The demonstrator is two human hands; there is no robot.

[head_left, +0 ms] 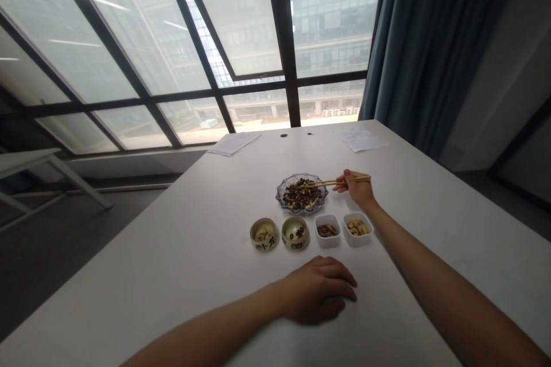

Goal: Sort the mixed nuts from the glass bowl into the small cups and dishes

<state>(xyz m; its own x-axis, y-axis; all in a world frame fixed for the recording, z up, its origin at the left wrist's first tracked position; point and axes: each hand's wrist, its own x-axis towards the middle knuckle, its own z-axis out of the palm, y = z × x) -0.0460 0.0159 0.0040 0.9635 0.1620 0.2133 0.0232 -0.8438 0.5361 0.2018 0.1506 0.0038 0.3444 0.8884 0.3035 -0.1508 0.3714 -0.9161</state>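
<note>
My right hand (355,189) is shut on a pair of wooden chopsticks (333,182), and their tips reach over a blue-patterned glass dish (319,207). A heap of mixed dark seeds and pale nuts (300,195) fills that dish. Nearer me stand a gold-coloured small bowl (264,235) and a second, matching one (295,234), both with black characters and a few nuts inside. To their right are a small white square cup (328,230) holding dark seeds and another (357,229) holding pale nuts. My left hand (318,291) rests on the table, fingers curled, touching nothing else.
The white table (181,275) runs toward a large dark-framed window. Loose sheets of paper (233,144) and more papers (361,140) lie at its far edge. A teal curtain (413,46) hangs at right, and a pale side table (38,172) stands at left.
</note>
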